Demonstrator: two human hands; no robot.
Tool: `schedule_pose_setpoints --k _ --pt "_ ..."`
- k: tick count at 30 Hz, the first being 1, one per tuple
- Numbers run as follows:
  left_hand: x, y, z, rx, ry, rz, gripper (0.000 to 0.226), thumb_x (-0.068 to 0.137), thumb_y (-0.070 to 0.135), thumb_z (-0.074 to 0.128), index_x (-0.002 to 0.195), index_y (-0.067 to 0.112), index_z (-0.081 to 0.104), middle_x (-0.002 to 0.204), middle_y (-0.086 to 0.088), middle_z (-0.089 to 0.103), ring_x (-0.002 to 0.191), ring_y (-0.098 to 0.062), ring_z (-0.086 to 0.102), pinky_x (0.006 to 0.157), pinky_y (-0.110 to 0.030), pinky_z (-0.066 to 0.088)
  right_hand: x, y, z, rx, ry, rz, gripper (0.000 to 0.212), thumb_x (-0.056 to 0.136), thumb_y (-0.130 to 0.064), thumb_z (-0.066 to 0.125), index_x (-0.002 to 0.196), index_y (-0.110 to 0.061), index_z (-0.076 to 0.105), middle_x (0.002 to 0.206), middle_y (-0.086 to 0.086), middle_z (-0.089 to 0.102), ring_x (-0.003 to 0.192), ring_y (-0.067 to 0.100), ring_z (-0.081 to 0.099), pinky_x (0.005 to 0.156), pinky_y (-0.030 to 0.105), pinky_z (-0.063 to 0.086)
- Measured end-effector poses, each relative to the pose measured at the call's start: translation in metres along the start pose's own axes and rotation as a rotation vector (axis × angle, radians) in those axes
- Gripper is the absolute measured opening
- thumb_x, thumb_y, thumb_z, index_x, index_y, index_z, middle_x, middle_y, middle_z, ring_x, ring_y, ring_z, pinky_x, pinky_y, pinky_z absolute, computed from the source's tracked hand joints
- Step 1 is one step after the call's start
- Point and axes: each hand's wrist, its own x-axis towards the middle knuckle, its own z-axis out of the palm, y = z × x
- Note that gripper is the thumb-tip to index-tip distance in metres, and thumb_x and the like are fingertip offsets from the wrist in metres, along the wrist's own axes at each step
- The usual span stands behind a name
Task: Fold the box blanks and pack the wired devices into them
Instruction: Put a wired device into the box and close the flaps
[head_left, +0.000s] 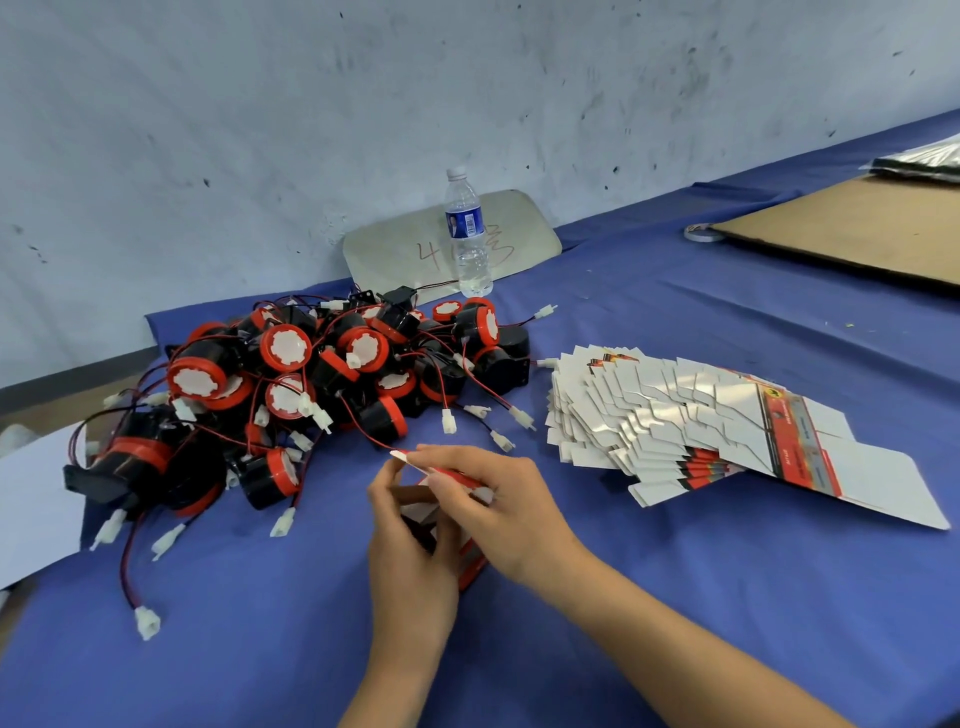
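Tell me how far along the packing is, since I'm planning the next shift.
No finished box is visible. Both the left hand and right hand hold one box blank, part-folded. Left: the pile of wired devices unpacked and the fanned stack of flat blanks unfolded.

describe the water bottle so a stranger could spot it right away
On the blue-covered table, look to the far edge by the wall, just behind the pile of red-and-black wired devices. The water bottle stands upright there, the only clear, tall thing, with a blue label.

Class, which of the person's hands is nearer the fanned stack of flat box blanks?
Right. The right hand lies just left of the stack; the left hand sits farther left.
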Motion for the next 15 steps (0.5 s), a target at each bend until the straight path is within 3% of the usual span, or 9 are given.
schedule_pose_setpoints --k 2,4,7,9,12,15 --pt "-0.001 -0.002 0.0 -0.011 -0.004 -0.034 0.057 0.091 0.01 0.061 0.119 0.054 0.038 0.096 0.009 0.065 0.091 -0.025 0.065 0.07 -0.052 0.056 -0.001 0.0 0.002 -0.024 -0.002 0.029 0.03 0.092 -0.009 0.057 0.115 -0.024 0.07 0.123 -0.008 0.065 0.115 -0.005 0.056 0.099 0.02 0.046" --pt "0.0 -0.004 0.0 -0.021 -0.006 -0.046 0.054 0.091 0.011 0.061 0.121 0.051 0.04 0.099 0.001 0.065 0.092 -0.03 0.064 0.073 -0.055 0.055 -0.001 0.001 0.002 -0.075 -0.017 0.04 0.034 0.093 -0.003 0.054 0.116 -0.023 0.07 0.123 -0.007 0.066 0.115 -0.001 0.057 0.097 0.018 0.045" --pt "0.002 -0.006 0.002 -0.043 -0.006 -0.054 0.056 0.093 0.008 0.059 0.124 0.049 0.036 0.104 0.005 0.063 0.089 -0.014 0.065 0.074 -0.047 0.057 0.001 0.003 -0.001 -0.206 -0.012 0.033 0.04 0.097 -0.006 0.05 0.126 -0.031 0.062 0.105 0.003 0.073 0.095 0.014 0.067 0.083 0.021 0.052" --pt "0.003 -0.008 0.002 -0.09 -0.052 -0.06 0.055 0.094 0.003 0.055 0.127 0.041 0.035 0.099 0.009 0.065 0.081 -0.01 0.066 0.066 -0.036 0.057 0.0 0.004 -0.002 -0.29 -0.043 0.012 0.039 0.097 -0.011 0.049 0.125 -0.034 0.062 0.101 0.001 0.074 0.089 0.016 0.068 0.08 0.027 0.053" --pt "0.006 -0.01 -0.006 -0.106 -0.174 -0.076 0.067 0.091 -0.012 0.051 0.134 0.033 0.027 0.087 0.02 0.065 0.065 0.005 0.064 0.051 -0.011 0.048 -0.002 0.006 0.002 -0.374 -0.138 -0.02 0.036 0.095 -0.013 0.052 0.122 -0.032 0.065 0.114 -0.009 0.07 0.107 0.011 0.064 0.092 0.034 0.05" --pt "0.009 -0.009 -0.012 -0.093 -0.263 -0.106 0.086 0.085 -0.016 0.058 0.143 0.031 0.015 0.112 0.016 0.055 0.08 0.014 0.063 0.059 -0.005 0.047 0.002 0.01 0.0 -0.286 -0.149 0.003 0.031 0.093 -0.012 0.058 0.119 -0.026 0.068 0.122 -0.013 0.066 0.124 0.0 0.05 0.103 0.03 0.043"
